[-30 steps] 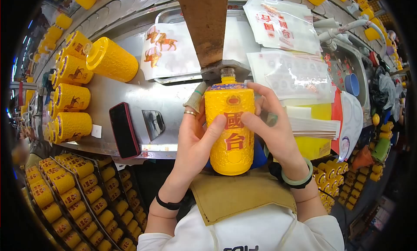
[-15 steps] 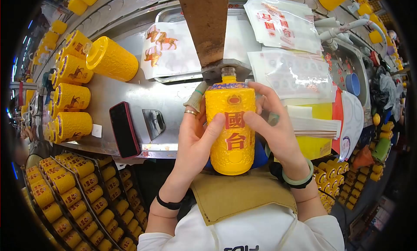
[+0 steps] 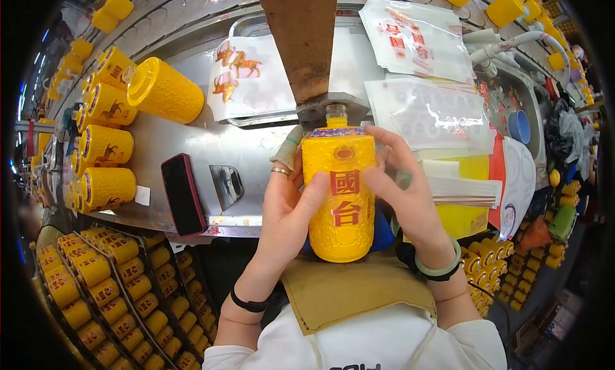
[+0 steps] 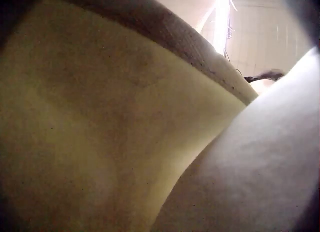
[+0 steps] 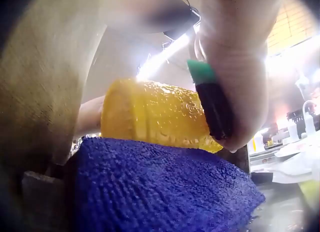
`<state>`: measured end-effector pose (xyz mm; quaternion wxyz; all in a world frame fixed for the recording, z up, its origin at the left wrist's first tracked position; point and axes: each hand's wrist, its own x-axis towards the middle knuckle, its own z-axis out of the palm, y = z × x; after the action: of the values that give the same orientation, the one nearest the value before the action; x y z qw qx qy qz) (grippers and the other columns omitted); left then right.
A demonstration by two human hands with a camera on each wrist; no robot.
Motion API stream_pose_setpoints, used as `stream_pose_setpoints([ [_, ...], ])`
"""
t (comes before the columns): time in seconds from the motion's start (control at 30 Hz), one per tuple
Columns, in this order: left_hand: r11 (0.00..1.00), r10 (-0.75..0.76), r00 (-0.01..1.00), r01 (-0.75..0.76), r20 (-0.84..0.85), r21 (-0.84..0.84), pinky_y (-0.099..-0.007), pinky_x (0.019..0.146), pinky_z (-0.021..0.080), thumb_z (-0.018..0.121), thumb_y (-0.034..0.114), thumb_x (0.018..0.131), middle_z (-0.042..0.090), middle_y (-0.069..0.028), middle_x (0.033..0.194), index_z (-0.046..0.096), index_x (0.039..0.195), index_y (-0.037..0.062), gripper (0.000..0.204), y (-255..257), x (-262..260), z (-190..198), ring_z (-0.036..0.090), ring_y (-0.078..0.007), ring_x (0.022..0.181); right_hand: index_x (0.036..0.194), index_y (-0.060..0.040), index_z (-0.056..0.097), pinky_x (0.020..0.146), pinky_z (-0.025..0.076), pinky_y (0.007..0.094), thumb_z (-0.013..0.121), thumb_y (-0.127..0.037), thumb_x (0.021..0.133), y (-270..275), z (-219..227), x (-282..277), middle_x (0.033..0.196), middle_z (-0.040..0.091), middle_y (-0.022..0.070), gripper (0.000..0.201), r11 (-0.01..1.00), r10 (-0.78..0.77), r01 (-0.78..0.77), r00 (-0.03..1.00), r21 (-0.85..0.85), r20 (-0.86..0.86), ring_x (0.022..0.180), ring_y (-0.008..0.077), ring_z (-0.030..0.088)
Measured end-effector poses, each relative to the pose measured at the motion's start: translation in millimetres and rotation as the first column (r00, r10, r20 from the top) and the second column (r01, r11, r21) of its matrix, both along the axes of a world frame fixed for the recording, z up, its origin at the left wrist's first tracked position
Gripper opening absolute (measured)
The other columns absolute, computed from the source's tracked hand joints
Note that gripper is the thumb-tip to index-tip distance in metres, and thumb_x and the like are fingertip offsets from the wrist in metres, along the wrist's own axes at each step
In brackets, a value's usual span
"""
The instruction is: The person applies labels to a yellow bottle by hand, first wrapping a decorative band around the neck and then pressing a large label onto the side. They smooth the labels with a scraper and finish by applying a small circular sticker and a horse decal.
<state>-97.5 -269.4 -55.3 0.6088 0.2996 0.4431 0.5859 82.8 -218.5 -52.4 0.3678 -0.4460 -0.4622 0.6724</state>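
A yellow embossed bottle [image 3: 339, 197] with red characters and a blue neck band lies between both hands at the bench edge, its clear cap under a brown post [image 3: 301, 37]. My left hand [image 3: 288, 207] grips its left side, thumb pressing beside the red characters. From the other side my right hand [image 3: 403, 191] grips it, thumb on the label area. In the right wrist view the bottle [image 5: 155, 117] rests on a blue pad [image 5: 160, 187]. The left wrist view shows only tan fabric [image 4: 100, 122].
Several yellow bottles [image 3: 106, 146] lie at the bench's left, a larger one [image 3: 163, 88] beside them. A black phone [image 3: 181, 194] lies near the edge. Decal sheets [image 3: 423, 107] sit at the right, horse decals [image 3: 240, 69] on a tray. Crates of bottles [image 3: 109, 287] stand below.
The bottle and both hands have shifted very slightly downward; the grip is the same.
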Motion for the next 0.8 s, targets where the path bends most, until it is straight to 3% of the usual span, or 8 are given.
stream_pose_setpoints([
  [0.13, 1.0, 0.005, 0.999, -0.004, 0.044, -0.025, -0.0382, 0.117, 0.038, 0.059, 0.013, 0.106, 0.044, -0.0171, 0.154, 0.022, 0.161, -0.0017, 0.068, 1.1, -0.7, 1.6, 0.046, -0.0232, 0.142, 0.147, -0.0038, 0.049, 0.077, 0.039, 0.0211, 0.076, -0.016, 0.096, 1.5, 1.4, 1.1, 0.087, 0.046, -0.0044, 0.059, 1.0, 0.013, -0.013, 1.0, -0.01, 0.027, 0.084, 0.0055, 0.046],
  [0.3, 1.0, -0.005, 0.999, 0.005, -0.045, 0.003, -0.038, 0.117, 0.038, 0.062, 0.009, 0.103, 0.045, -0.0175, 0.154, 0.023, 0.16, -0.0019, 0.07, 1.3, 0.4, -0.6, 0.046, -0.0233, 0.141, 0.146, -0.0036, 0.049, 0.074, 0.039, 0.0214, 0.08, -0.019, 0.093, 0.2, -2.5, 1.7, 0.087, 0.048, -0.0044, 0.063, 0.997, 0.033, -0.04, 0.994, 0.068, 0.105, 0.082, 0.0057, 0.045],
  [0.8, 1.0, 0.013, 1.0, -0.013, -0.024, 0.002, -0.0379, 0.115, 0.041, 0.063, 0.008, 0.103, 0.047, -0.0164, 0.152, 0.026, 0.159, -0.0011, 0.068, 1.1, 2.3, 0.9, 0.048, -0.0227, 0.139, 0.146, -0.0038, 0.049, 0.074, 0.039, 0.021, 0.082, -0.02, 0.091, 0.7, -2.5, 0.7, 0.088, 0.047, -0.0047, 0.067, 0.997, 0.031, -0.038, 0.994, 0.071, 0.105, 0.081, 0.0055, 0.044],
])
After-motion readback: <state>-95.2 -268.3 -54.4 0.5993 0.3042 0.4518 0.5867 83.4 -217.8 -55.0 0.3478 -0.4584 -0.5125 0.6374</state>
